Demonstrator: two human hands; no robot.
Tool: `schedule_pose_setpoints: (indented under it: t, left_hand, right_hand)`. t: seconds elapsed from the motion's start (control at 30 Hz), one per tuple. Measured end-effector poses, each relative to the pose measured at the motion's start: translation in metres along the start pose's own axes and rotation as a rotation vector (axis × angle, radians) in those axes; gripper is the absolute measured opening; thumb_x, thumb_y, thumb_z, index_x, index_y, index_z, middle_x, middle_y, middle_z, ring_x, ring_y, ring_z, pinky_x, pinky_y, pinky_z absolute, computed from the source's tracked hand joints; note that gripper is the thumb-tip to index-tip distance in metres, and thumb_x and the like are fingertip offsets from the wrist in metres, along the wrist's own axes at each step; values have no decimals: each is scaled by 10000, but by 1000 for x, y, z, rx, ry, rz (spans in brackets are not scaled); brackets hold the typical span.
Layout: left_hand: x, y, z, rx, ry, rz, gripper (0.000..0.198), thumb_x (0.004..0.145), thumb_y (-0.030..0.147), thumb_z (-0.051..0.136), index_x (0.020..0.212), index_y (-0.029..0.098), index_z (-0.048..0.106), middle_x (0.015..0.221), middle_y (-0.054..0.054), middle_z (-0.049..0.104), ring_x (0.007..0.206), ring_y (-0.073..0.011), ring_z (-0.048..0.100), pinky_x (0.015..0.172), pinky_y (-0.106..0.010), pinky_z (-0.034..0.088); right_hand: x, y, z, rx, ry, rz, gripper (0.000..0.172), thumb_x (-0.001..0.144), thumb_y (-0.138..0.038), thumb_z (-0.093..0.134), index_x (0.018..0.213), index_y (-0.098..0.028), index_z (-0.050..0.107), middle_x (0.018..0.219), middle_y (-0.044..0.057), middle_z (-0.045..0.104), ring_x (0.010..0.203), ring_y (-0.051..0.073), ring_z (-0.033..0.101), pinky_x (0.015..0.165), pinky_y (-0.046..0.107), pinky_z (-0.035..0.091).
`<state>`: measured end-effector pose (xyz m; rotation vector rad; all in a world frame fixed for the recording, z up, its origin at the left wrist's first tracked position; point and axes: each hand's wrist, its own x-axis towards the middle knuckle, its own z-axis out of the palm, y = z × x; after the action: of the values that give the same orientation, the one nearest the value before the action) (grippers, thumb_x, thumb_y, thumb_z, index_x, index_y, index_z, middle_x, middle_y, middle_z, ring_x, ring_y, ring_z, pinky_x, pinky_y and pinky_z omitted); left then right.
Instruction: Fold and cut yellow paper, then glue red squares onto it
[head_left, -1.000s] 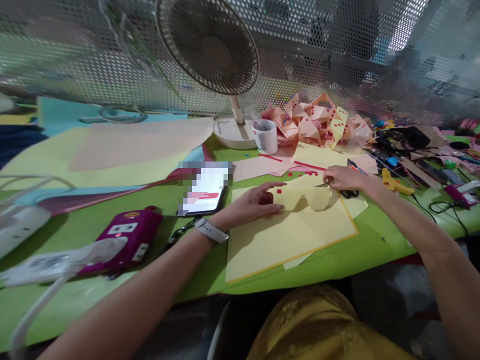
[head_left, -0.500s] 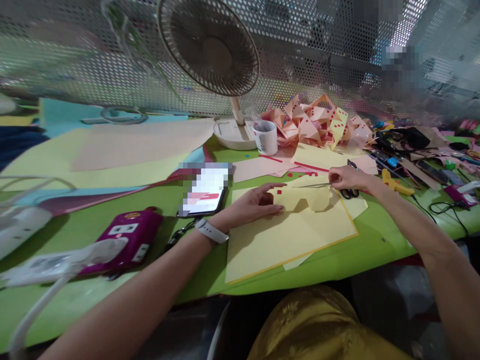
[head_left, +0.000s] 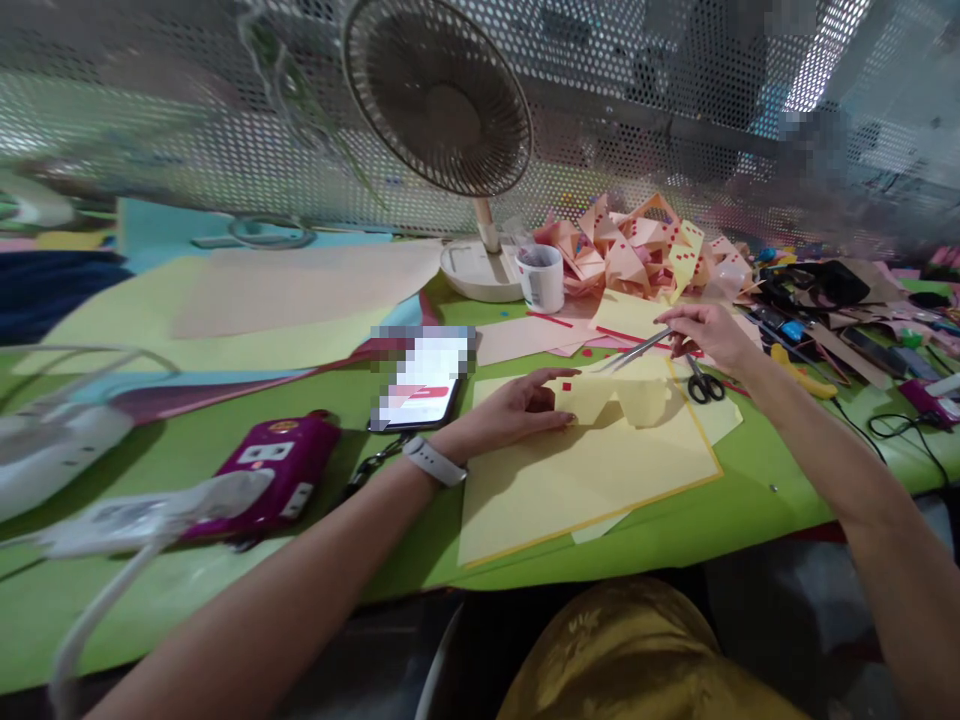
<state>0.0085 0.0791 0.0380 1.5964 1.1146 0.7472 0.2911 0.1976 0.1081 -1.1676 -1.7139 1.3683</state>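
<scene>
My left hand (head_left: 525,408), with a pale watch strap (head_left: 435,462) on its wrist, pinches the left end of a folded yellow paper piece (head_left: 600,398). A small red square (head_left: 567,386) lies on that piece near my index fingertip. My right hand (head_left: 709,335) is closed round metal tweezers (head_left: 639,349), whose tips point left and down toward the piece's upper edge. Beneath both hands lies a larger yellow sheet (head_left: 585,490). Black-handled scissors (head_left: 705,384) rest just below my right hand. Red strips (head_left: 619,336) and small red bits lie beyond the piece.
A phone (head_left: 420,380) lies left of the sheet, with a purple power adapter (head_left: 281,460) farther left. Behind stand a white cup (head_left: 541,280), a fan (head_left: 450,110) and a heap of folded pink papers (head_left: 630,250). Clutter including a yellow glue gun (head_left: 802,372) covers the right side.
My right hand has lifted slightly and moved back from the paper, tilting the tweezers more steeply. The scissors show more fully. My left hand keeps its hold; the view has shifted slightly.
</scene>
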Motion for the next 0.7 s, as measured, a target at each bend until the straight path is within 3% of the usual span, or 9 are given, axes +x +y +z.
schedule_pose_setpoints:
  t: [0.17,0.4,0.57,0.7]
  left_hand:
    - [1,0,0,3,-5,1,665,825,409,689,1397,173,446,625,82,435,574,-112,427,523,-229,331]
    - [1,-3,-1,16,-12,-6,685,829,441,685,1403,157,444,610,90,377,560,-115,383,506,-242,283]
    - [0,-4,0,-7,-7,-8,679,826,469,682,1386,162,449,623,85,403,572,-118,404,519,-246,297]
    - [-2,0,0,4,-11,-32,673,826,467,679,1387,177,448,617,90,417,575,-117,419,526,-240,314]
  right_hand:
    - [-6,-16,1,14,47,-10,114,759,-220,770,799,-131,710,552,-21,597,460,73,547,437,191,533]
    - [-2,-28,16,-51,-1,-77,290,742,-383,817,734,-146,649,582,-3,617,471,96,568,489,240,535]
    - [11,-11,38,-334,67,-341,341,740,-470,774,712,-175,605,572,-29,589,491,96,534,487,220,434]
    - [18,10,43,-214,-25,-344,375,711,-514,763,726,-193,570,543,-48,577,421,82,479,416,209,381]
